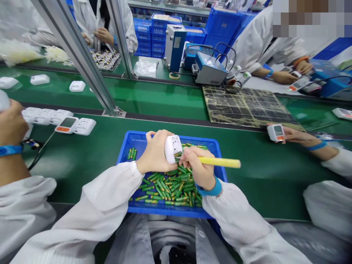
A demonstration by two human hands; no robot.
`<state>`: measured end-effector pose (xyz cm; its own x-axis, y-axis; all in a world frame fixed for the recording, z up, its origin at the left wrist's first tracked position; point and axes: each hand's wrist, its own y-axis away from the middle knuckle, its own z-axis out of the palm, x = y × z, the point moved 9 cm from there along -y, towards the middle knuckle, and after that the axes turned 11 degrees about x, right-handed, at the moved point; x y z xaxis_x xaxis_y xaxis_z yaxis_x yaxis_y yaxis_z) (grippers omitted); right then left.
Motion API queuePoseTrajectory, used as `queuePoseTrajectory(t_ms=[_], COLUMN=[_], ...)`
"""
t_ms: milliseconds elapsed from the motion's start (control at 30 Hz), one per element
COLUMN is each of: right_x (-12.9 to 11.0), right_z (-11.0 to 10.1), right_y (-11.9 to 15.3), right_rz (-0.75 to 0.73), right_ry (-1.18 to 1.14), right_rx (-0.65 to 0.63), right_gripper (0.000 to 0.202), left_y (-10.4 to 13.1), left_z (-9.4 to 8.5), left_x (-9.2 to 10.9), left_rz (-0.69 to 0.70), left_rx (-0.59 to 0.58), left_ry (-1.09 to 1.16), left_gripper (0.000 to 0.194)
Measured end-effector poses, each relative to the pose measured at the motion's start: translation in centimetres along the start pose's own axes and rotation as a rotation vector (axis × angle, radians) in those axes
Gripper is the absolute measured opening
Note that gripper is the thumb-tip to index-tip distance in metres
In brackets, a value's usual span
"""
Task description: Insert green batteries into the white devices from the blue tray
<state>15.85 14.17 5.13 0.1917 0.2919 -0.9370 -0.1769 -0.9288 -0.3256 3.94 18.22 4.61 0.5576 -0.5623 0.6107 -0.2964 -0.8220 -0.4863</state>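
Observation:
My left hand (155,152) is closed round a small white plastic device (173,146), its back turned towards me. In my right hand (200,167) is a thin tool with a yellow handle (220,162), which points off to the right. The tool's tip reaches the lower edge of the device; exactly what it touches is too small to tell. Both hands are above a blue tray (167,211), in which many green and gold batteries (170,187) lie loose. A few batteries (132,153) lie apart at the tray's left side.
White devices (84,126) stand in a row on the green bench at left, near a co-worker's hand (12,124). At right another person's hand (298,136) holds a similar device (275,132). A metal post (79,55) rises at left; a dark mat (247,106) lies across the belt.

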Motion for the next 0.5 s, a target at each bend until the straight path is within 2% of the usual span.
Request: queuePoseTrajectory(t_ms=[133,233,300,367,433,500], right_x=[-2.1,-1.6,-0.3,1.0,2.2,3.1], right_z=[0.9,0.7,-0.3,-1.5,-2.5,-2.7], right_y=[0.7,0.2,-0.7,-1.6,-2.0,-2.0], right_rz=[-0.276,-0.318,-0.253,-0.145,-0.003,0.145], right_ry=[0.321,0.507,0.602,0.569,0.347,0.025], right_rx=[-0.067,-0.03,0.046,0.133,0.201,0.239], right_gripper=[0.044,0.042,0.041,0.042,0.042,0.037], left_y=[0.2,0.3,0.1,-0.1,-0.2,-0.3], left_z=[0.5,0.7,0.3,-0.5,-1.2,-1.5], left_x=[0.4,0.6,0.2,-0.6,-1.2,-1.3], left_rz=[0.093,0.109,0.034,-0.096,-0.188,-0.196], left_rx=[0.004,-0.008,-0.007,0.017,0.041,0.059], left_ry=[-0.179,-0.254,-0.229,-0.117,0.052,0.183], left_gripper=[0.056,0.051,0.055,0.062,0.068,0.072])
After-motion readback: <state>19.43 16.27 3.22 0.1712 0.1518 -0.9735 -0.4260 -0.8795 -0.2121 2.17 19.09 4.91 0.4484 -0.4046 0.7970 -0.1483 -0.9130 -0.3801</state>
